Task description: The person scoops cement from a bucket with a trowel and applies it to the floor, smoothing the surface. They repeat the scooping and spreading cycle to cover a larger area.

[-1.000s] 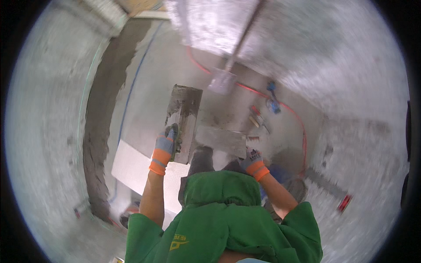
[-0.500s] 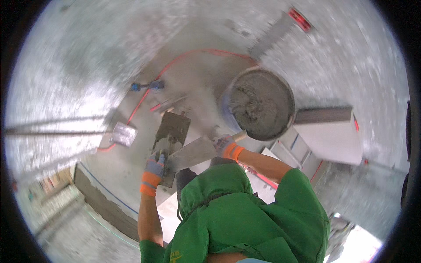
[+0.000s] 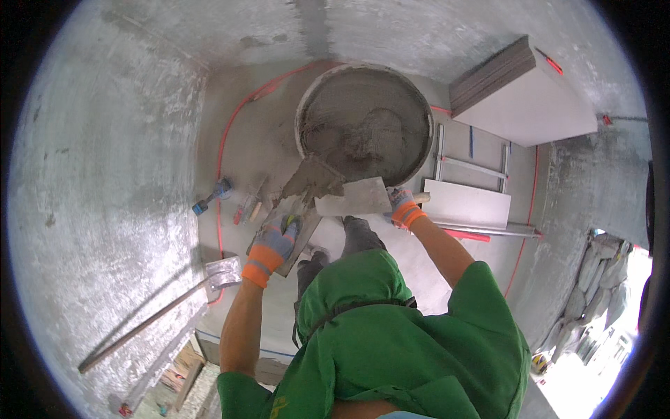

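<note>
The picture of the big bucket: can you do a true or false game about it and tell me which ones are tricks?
1. The left hand holds a flat tool. True.
2. The right hand is holding nothing. False: it holds a trowel.
3. Gray paste sits on the flat tool. True.
4. The bucket is empty. False: there is gray paste in it.
5. A shovel is over on the left side of the picture. True.
6. The blue tool is inside the bucket. False: it is outside, to the left of the bucket.
</note>
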Motion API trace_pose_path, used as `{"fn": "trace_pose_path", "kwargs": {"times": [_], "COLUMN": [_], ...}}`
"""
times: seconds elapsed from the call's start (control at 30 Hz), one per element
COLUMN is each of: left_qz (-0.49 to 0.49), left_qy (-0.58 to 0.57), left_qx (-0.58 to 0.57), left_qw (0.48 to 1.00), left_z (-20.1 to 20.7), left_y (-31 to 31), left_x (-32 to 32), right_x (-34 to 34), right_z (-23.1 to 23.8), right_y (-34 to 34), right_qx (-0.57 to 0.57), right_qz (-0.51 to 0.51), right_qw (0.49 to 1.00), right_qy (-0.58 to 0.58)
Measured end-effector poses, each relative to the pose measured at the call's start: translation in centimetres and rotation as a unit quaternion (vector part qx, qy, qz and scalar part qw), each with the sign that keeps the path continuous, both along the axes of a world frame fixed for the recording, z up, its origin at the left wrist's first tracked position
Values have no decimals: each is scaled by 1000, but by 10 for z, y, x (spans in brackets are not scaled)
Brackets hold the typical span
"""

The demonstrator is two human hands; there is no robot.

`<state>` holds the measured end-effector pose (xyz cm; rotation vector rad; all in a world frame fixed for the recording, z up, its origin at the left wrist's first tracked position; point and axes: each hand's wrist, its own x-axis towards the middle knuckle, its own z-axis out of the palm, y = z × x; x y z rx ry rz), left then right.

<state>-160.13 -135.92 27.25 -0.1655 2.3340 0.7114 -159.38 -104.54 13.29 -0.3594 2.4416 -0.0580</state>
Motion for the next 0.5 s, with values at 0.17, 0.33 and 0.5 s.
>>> {"fn": "trace_pose_path", "kwargs": {"times": [0.17,0.33,0.5], "left_qz": [-19,-61,-75], "left_qy": [17,52,7], "left_qx": [-23,7,-45], "left_qw": [999,997,996], "left_z": [-10,-19,-27], "left_y": [11,2,5], "left_x": [-19,-25,-24], "right_x": [-2,-3,-17], "right_z": [-6,-40,-47], "right_y": [14,25,23], "right_qx": [-82,-113,-21], "right_qz": [-70,-401,-326], "right_qw": [994,903,942], "right_qy": [17,-104,-71]}}
